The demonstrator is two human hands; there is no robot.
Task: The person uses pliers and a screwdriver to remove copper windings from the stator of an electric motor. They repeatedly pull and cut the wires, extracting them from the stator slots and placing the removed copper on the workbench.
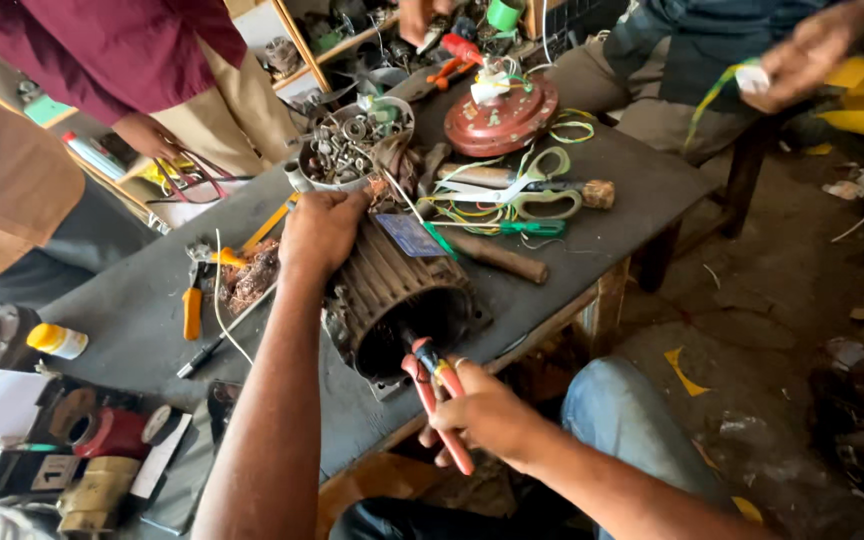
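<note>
Evidently heavy, the dark ribbed metal motor housing [397, 295] lies on its side at the near edge of the grey workbench [142, 310], its open round mouth facing the person. It looks like rigid cast metal with cooling fins along the barrel: stiff, unlikely to dent, probably greasy, and prone to roll. The fins and the thick rim of the mouth seem the surest places to grip it.

The left hand [320, 228] is clamped over the top of the far end, pressing the housing down. The right hand [482, 415] is closed around the red-handled pliers [437, 385], whose nose reaches into the open mouth; what the nose grips inside is too dark to tell.

Just behind the housing lie a wooden-handled tool [497, 258], pale-handled scissors [537, 185] among loose coloured wires, a metal bowl of nuts and washers [352, 145], and a red round motor cover [502, 115]. Two other people stand and sit beyond the bench.
</note>
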